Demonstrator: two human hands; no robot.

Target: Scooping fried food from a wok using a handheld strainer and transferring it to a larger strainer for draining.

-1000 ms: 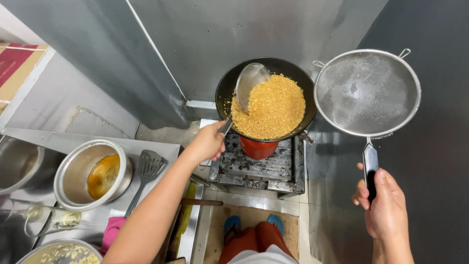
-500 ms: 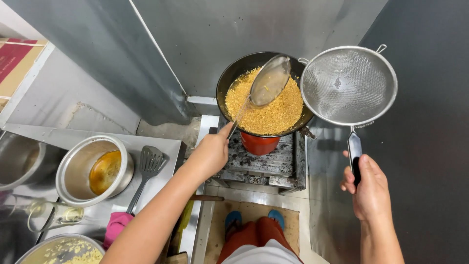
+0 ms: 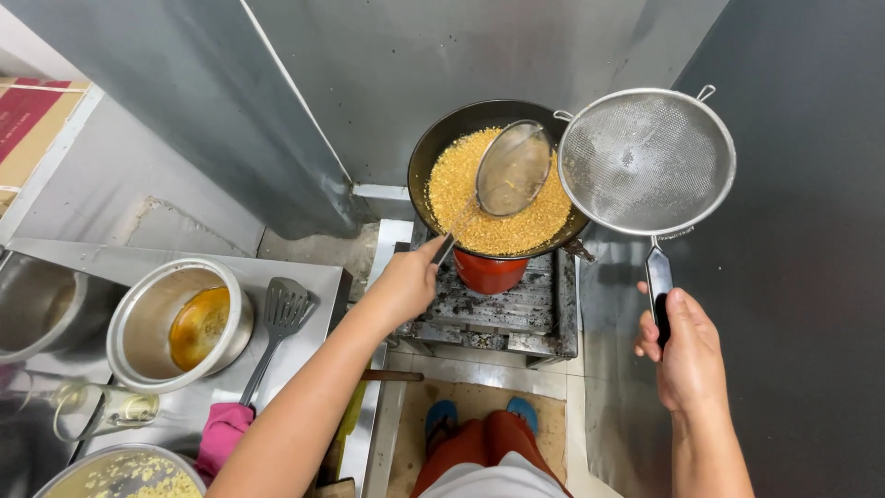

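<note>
Left hand [image 3: 406, 284] grips a ladle [image 3: 513, 170] over the wok [image 3: 442, 138] of yellow grains [image 3: 452, 184]; right hand [image 3: 684, 349] grips a mesh strainer [image 3: 645, 161] just right of it. A tilted ladle could spill grains onto the burner [image 3: 498, 309].

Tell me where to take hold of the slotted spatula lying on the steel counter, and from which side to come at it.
Grip the slotted spatula by its thin handle, near the pink end. The slotted blade lies beside the steel bowl, so that end is crowded. Coming from the near side, along the handle's line, looks best, since the handle points back toward the person.
</note>
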